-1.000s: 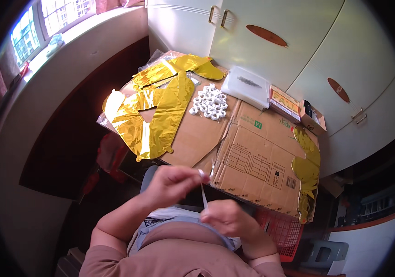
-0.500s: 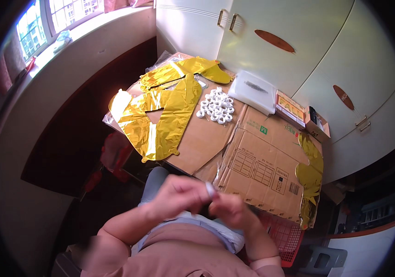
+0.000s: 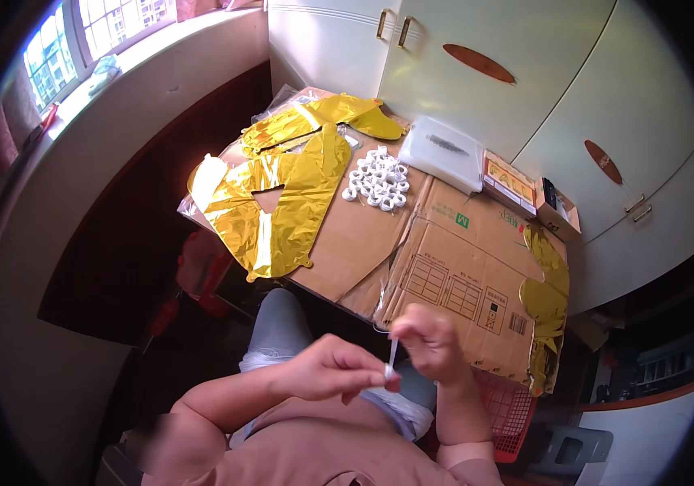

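Above my lap, my left hand (image 3: 332, 368) pinches a small white roll of ribbon (image 3: 390, 371) at its fingertips. A narrow white strip (image 3: 394, 350) runs up from the roll to my right hand (image 3: 432, 344), closed on its end. On the cardboard beyond my hands lies a cluster of several small white rolls (image 3: 377, 180). To its left is a flat gold foil balloon (image 3: 294, 215) shaped like a letter or numeral, with another gold foil balloon (image 3: 335, 113) behind it.
Flattened cardboard (image 3: 460, 275) covers the table. More gold foil (image 3: 545, 316) hangs over its right edge. A white plastic-wrapped pack (image 3: 444, 154) and small boxes (image 3: 511, 185) stand along the pale cabinets (image 3: 501, 49). Below the table at right is a red basket (image 3: 505, 421).
My hands have drawn apart: the right moved up and to the right, stretching the strip from the roll. My left hand shifted slightly down and right with the roll.
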Motion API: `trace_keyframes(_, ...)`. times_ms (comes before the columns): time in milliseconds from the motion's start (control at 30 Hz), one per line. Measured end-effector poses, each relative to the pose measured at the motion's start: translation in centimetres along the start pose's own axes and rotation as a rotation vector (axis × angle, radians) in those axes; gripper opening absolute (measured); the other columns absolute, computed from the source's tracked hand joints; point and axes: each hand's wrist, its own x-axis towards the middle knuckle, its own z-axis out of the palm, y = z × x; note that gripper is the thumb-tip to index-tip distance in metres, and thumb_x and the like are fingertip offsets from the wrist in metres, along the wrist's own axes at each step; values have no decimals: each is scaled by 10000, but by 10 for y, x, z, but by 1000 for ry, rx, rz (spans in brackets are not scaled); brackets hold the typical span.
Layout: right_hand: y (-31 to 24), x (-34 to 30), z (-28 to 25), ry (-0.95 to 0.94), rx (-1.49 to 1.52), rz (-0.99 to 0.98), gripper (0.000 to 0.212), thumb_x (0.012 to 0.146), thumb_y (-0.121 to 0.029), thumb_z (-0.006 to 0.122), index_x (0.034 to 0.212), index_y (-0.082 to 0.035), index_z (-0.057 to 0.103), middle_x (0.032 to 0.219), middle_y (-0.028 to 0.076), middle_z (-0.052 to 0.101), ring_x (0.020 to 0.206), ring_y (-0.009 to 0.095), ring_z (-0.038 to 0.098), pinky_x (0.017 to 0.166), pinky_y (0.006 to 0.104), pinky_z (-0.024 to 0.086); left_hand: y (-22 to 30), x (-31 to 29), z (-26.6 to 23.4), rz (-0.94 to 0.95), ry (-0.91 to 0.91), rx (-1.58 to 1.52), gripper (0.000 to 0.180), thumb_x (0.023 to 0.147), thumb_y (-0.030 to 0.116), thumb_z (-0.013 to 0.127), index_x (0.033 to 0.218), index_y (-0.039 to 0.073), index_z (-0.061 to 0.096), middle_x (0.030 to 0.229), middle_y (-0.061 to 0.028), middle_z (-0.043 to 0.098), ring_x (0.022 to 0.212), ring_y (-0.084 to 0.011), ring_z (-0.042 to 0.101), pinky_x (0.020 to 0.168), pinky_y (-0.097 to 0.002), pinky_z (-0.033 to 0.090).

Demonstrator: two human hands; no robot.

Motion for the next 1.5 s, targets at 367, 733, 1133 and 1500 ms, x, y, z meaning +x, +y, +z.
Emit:
trace_keyframes(367, 0, -6, 20, -182, 163, 87, 115, 891, -98, 620, 803, -26, 602, 713, 106, 551, 662, 232, 581, 603, 320, 454, 12, 8, -20, 111, 259, -292, 200, 956, 175, 579, 1044, 44, 703, 852, -31, 698, 591, -33, 568, 514, -189, 452)
trace_keyframes(733, -4, 3, 15, -96, 135, -42, 91, 888, -91, 630, 820, -36, 603, 706, 104, 521, 632, 247, 538, 584, 334, 432, -20, 15, -14, 75, 275, 61, 195, 949, 159, 596, 1069, 41, 695, 924, -37, 715, 571, -23, 533, 505, -193, 450)
trace_keyframes(1133, 20, 22, -3, 111, -158, -83, 121, 906, -122, 615, 814, -47, 592, 668, 106, 502, 586, 272, 537, 539, 338, 420, -18, 19, -2, -18, 261, -158, 217, 953, 113, 569, 1115, 8, 668, 886, -55, 694, 542, -47, 518, 478, -203, 431)
trace_keyframes(1500, 20, 4, 32, 233, -610, -330, 82, 812, -76, 676, 848, -42, 611, 682, 57, 485, 596, 249, 512, 544, 344, 414, -40, 20, -5, 114, 329, -711, 334, 956, 101, 517, 1274, 5, 549, 1213, -128, 620, 615, -107, 557, 550, -212, 448)
